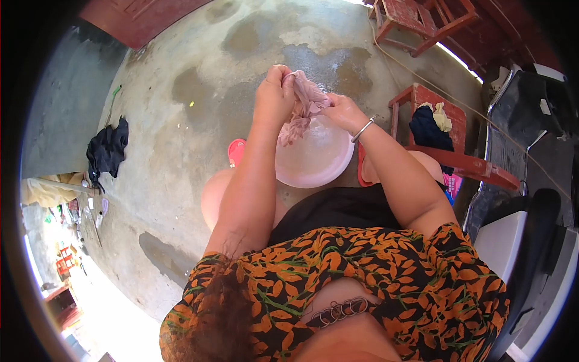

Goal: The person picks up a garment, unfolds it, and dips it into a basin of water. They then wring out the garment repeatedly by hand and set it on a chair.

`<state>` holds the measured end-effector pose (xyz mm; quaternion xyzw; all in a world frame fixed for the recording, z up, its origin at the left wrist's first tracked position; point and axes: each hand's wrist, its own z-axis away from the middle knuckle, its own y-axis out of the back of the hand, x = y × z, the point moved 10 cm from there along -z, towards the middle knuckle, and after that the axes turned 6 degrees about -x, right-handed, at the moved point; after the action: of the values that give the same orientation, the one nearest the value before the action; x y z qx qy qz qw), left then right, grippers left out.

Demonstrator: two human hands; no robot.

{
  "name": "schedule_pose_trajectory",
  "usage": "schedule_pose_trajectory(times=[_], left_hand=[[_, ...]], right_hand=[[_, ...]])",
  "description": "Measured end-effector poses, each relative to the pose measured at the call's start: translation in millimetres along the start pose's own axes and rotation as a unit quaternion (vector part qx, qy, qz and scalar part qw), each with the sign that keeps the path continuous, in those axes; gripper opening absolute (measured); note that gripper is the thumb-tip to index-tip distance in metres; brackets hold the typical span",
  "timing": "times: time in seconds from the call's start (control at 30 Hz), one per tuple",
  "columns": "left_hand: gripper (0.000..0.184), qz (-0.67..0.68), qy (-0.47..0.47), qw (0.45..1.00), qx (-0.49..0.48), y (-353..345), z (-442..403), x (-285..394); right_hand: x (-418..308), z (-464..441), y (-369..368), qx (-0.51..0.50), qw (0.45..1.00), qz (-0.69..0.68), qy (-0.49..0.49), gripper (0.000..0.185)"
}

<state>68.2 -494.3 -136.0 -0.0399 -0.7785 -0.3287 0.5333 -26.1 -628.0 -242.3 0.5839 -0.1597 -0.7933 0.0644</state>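
Observation:
A crumpled pale pink cloth (309, 96) is stretched between my two hands, above a white basin (322, 178) of cloudy water on the floor. My left hand (276, 93) is closed on the cloth's upper left part. At the cloth's right side, my right hand (345, 113) pinches it, with a silver bangle on that wrist. A bunched lower end of the cloth hangs over the basin's left rim. What kind of garment or cloth it is, I cannot make out.
Dark and cream cloths lie on a red wooden stool (456, 123) at the right. Beyond it stands a black chair with a metal frame (488, 133). A black cloth (108, 151) lies on the left floor. Wet patches mark the concrete (241, 36).

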Motion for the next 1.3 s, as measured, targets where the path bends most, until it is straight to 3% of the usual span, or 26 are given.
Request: schedule_pose_trajectory(times=[0.1, 0.2, 0.27, 0.4, 0.47, 0.57, 1.1, 1.17, 1.2, 1.23, 1.27, 1.3], left_hand=[[0.013, -0.035, 0.026, 0.999, 0.019, 11.6, -1.9, -7.0], [0.014, -0.029, 0.073, 0.997, 0.025, 20.7, -5.0, -24.1], [0.016, -0.086, 0.053, 0.991, 0.082, 35.9, -5.5, -22.0], [0.018, -0.062, 0.071, 0.992, 0.087, 48.4, -4.7, -28.1], [0.018, -0.08, 0.095, 0.99, 0.066, 49.9, -4.1, -32.7], [0.017, -0.072, 0.092, 0.991, 0.066, 55.8, -1.0, -32.8], [0.02, -0.054, 0.076, 0.994, 0.056, 61.4, 3.8, -34.5], [0.024, -0.052, 0.098, 0.993, -0.041, 42.7, 3.3, -45.8], [0.024, -0.052, 0.1, 0.993, -0.04, 42.1, 6.1, -49.8], [0.027, -0.079, 0.145, 0.977, -0.134, 23.4, 12.3, -63.2], [0.03, -0.104, 0.188, 0.95, -0.226, 7.1, 21.9, -74.5], [0.035, -0.193, 0.179, 0.918, -0.296, -1.8, 29.1, -78.8]], right_hand=[[11.0, -5.1, 19.1, 0.031, 0.997, -0.068, 0.018, 0.027], [20.5, -1.3, 42.2, 0.094, 0.991, -0.088, -0.027, 0.025], [25.8, 8.1, 60.0, 0.149, 0.968, -0.193, -0.066, 0.024], [16.5, 12.8, 73.9, 0.129, 0.965, -0.217, -0.078, 0.03], [5.5, 16.5, 80.5, 0.125, 0.959, -0.251, -0.034, 0.028], [7.2, 13.2, 92.7, 0.148, 0.944, -0.294, 0.003, 0.022], [-3.0, 21.0, 99.2, 0.12, 0.898, -0.417, 0.071, 0.028], [-12.8, 21.6, 90.8, 0.036, 0.94, -0.327, 0.086, 0.03], [-14.5, 22.6, 89.9, 0.034, 0.94, -0.327, 0.085, 0.03], [-9.6, 21.7, 71.7, -0.047, 0.993, -0.104, 0.007, 0.033], [2.3, 24.8, 56.7, -0.126, 0.981, 0.126, -0.071, 0.037], [19.3, 26.2, 44.6, -0.172, 0.952, 0.234, -0.1, 0.044]])
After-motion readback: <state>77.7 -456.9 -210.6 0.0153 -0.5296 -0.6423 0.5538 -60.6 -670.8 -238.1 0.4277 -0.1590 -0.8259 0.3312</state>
